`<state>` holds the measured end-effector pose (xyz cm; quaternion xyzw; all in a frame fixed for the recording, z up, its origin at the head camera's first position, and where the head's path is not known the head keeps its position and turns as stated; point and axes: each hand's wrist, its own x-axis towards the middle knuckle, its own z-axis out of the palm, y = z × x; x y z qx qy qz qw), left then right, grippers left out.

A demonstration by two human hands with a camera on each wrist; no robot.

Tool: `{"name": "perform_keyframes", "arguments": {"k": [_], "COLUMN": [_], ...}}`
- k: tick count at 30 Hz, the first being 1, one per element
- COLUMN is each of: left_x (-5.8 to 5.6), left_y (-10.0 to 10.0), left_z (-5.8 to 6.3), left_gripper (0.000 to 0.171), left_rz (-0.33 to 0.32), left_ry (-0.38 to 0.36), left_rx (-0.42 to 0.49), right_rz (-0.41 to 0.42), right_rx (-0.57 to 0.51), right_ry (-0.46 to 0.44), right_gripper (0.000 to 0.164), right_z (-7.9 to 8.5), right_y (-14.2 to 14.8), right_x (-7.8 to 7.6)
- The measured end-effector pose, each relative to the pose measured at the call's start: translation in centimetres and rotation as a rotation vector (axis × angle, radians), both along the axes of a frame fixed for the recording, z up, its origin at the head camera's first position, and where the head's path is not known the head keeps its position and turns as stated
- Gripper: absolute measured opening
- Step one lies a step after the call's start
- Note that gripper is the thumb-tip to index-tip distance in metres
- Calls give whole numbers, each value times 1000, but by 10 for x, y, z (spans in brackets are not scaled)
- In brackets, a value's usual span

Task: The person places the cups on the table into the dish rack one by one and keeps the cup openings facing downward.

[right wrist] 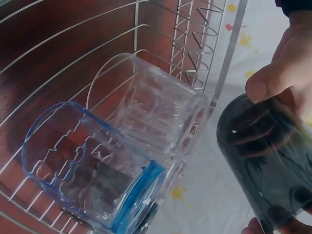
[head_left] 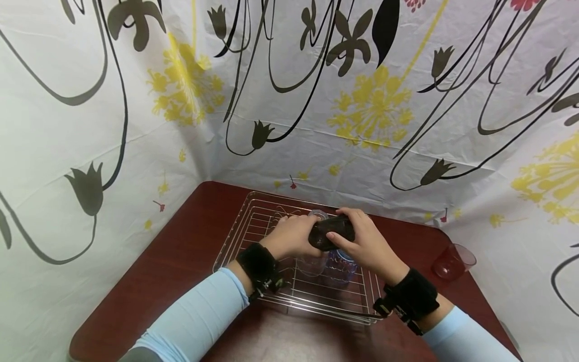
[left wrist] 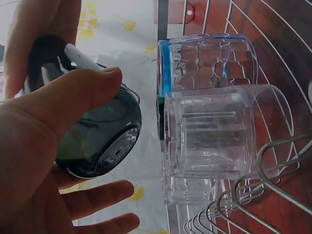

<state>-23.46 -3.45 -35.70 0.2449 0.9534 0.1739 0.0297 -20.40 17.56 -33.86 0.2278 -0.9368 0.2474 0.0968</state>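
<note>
A dark, see-through tumbler (head_left: 332, 232) is held between both hands above a wire rack. My left hand (head_left: 294, 236) grips it at its base end; in the left wrist view the thumb (left wrist: 92, 85) lies over its side, and some fingers extend past it. On the other end my right hand (head_left: 368, 244) holds the tumbler, with its fingertips (right wrist: 287, 226) seen against the lower side in the right wrist view. Below, a clear cup with a blue base (right wrist: 97, 165) and a plain clear cup (right wrist: 156, 105) stand upside down in the rack. Another clear cup (left wrist: 190, 189) is partly hidden behind.
The metal wire rack (head_left: 291, 303) has raised rims and stands on a dark red table (head_left: 172, 261). To its right, a reddish see-through glass (head_left: 454, 262) lies tilted near the table's edge. Flower-patterned white sheeting (head_left: 289, 125) surrounds the table at the back and sides.
</note>
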Motion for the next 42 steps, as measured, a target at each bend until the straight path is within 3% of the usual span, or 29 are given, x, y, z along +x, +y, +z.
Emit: {"name": "perform_keyframes", "arguments": {"k": [14,28,42], "left_x": [-2,-2,1], "left_y": [-16,-29,-24], "left_z": [10,28,40], "left_gripper": [83,82,79], "left_rz": [-38,-67,-125], "left_ry": [-29,-113,-33], "left_rx": [86,207,272], "right_rz": [26,42,-5], "right_rx": [54,96,170], "right_ry": [14,64,121], "right_gripper": [76,79,82], "right_z": [-3,-6,-9], "right_y": [12,12,7], "right_x": [-1,-4,-3]}}
